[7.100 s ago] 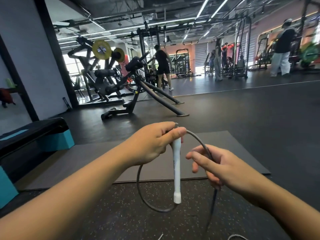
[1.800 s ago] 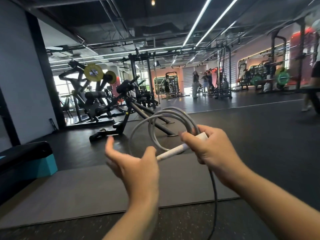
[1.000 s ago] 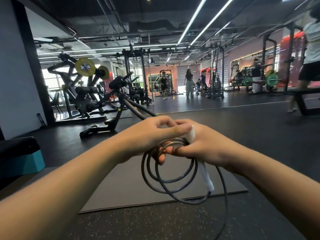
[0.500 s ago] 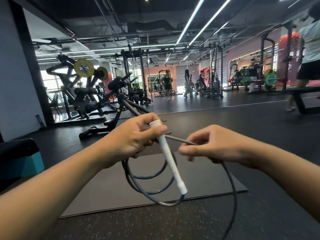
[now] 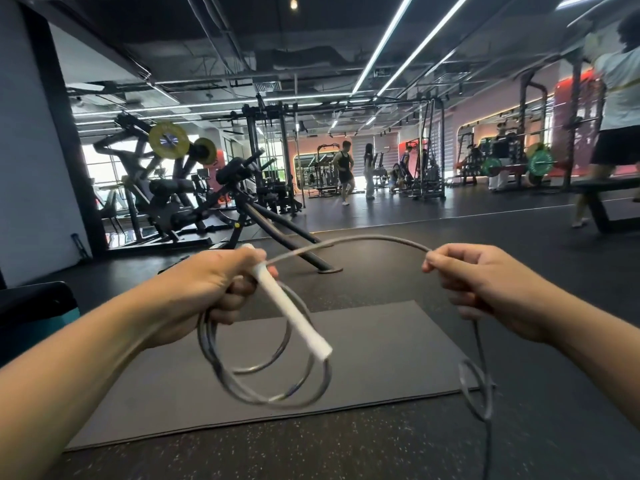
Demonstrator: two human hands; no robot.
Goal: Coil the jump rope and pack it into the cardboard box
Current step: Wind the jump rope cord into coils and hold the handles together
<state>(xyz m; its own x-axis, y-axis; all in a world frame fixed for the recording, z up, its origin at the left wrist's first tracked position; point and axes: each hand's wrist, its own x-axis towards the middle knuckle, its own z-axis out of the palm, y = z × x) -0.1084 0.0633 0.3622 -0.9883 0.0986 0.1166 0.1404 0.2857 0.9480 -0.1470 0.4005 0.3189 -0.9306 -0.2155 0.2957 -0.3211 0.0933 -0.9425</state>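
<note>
The biggest risk from here, as I judge it, is the coil springing apart: the left hand (image 5: pixel 207 292) holds both the white handle (image 5: pixel 289 308) and several stiff loops in one closed fist, and a slack grip while the next turn is added could let the loops slip out and undo the work. A second risk is a tangle in the loose tail, which hangs from the right hand (image 5: pixel 485 289), forms a small kink low at the right and runs out of view at the bottom edge; if that kink is pulled into the coil it could knot or twist the turns. The cardboard box is nowhere in view, so packing is some way off. The jump rope (image 5: pixel 363 241) is a thin grey cord, smooth and springy-looking, that holds round curves rather than drooping. About three loops hang below the left fist over the dark floor mat (image 5: pixel 381 341), near its front edge, blurred by motion. The handle slants down to the right across the loops. From the left fist a stretch of cord arches over to the right hand, which pinches it between thumb and fingertips, the other fingers curled.
</note>
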